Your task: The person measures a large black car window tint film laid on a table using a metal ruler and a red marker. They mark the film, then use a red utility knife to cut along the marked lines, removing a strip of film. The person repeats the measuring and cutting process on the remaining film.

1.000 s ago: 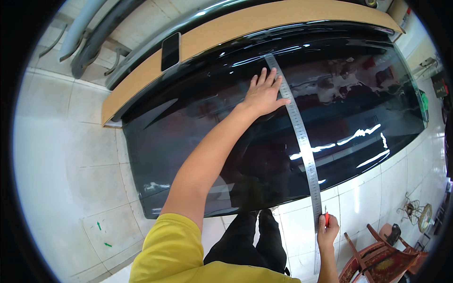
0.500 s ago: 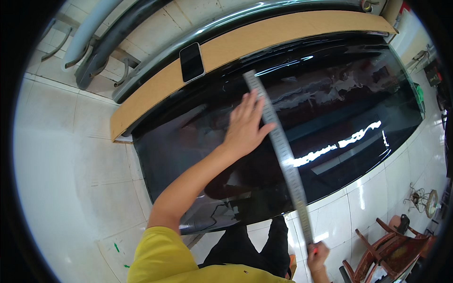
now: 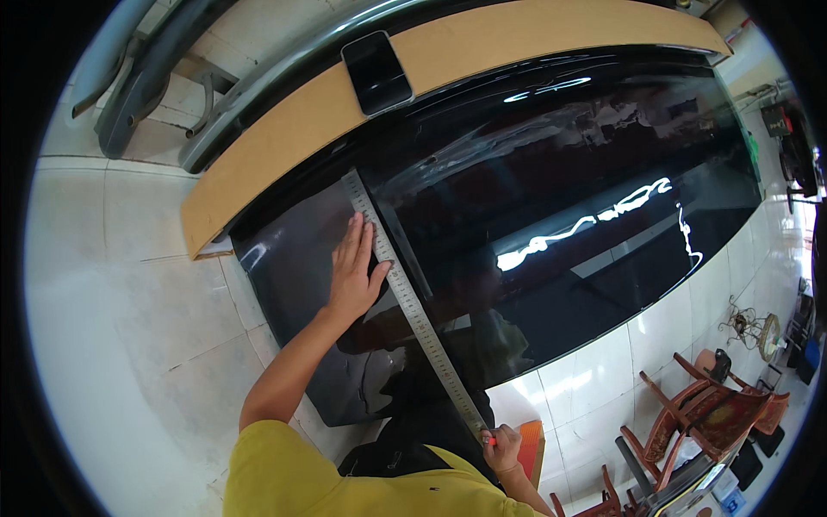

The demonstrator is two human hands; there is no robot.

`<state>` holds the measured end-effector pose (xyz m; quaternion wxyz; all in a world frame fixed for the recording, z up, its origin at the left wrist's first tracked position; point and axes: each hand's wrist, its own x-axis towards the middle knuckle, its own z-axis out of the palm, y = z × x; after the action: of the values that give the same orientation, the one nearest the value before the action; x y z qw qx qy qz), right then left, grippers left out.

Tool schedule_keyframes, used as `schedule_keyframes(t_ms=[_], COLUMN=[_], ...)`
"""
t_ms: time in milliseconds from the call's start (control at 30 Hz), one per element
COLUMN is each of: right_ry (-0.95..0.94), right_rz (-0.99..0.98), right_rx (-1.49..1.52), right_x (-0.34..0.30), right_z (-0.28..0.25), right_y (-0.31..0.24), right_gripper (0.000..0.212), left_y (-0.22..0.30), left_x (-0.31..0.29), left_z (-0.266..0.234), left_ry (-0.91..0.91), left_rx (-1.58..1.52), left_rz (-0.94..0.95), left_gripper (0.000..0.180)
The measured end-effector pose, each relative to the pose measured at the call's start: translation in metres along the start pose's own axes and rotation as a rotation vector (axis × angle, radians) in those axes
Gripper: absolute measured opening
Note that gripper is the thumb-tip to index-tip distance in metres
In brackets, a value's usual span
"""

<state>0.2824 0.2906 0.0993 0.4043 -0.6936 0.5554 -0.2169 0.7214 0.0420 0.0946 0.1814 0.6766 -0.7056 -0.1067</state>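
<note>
A long metal ruler [image 3: 419,326] slants across a large, glossy dark glass panel [image 3: 551,207], from near its far edge back toward my body. My left hand [image 3: 355,274] lies along the ruler's left side, fingers outstretched and fingertips pressing at its edge. At the ruler's near end my right hand [image 3: 506,448] is closed around a small red object [image 3: 490,439]; its kind is too small to tell, and the fingers hide most of it. Whether that hand also grips the ruler's end, I cannot tell.
A phone [image 3: 377,73] rests on the curved tan board [image 3: 258,142] along the panel's far edge. Beyond are curved dark and silver bars [image 3: 159,77]. Wooden chairs [image 3: 719,418] and a wire stand [image 3: 749,327] are at the right on white floor tiles [image 3: 164,302].
The ruler has shifted left across the panel, with my left hand moving left and nearer. My right hand has moved left with the near end.
</note>
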Motion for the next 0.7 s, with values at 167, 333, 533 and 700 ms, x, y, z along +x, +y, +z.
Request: schedule_keyframes(t_ms=[167,333,533,700], right_ry=[0.002,-0.032,-0.024,-0.027], right_rz=[0.036,0.097,0.183,0.194], right_rx=[-0.025,-0.031,0.022,-0.027], right_x=[-0.014,-0.021,-0.021,-0.012], right_z=[0.010,0.019,0.027,0.021], right_y=[0.014,0.024,0.018,0.011], right_gripper=[0.020,0.017,0.019,0.021], left_y=[0.003,0.007,0.010,0.009], left_x=[0.002,0.004,0.007,0.010], left_z=[0.006,0.005,0.003,0.002], left_ry=[-0.019,-0.065,-0.087,-0.048], left_rx=[0.083,0.171,0.179,0.164], left_rz=[-0.038,-0.035,-0.053,-0.040], left_gripper=[0.083,0.078,0.076,0.071])
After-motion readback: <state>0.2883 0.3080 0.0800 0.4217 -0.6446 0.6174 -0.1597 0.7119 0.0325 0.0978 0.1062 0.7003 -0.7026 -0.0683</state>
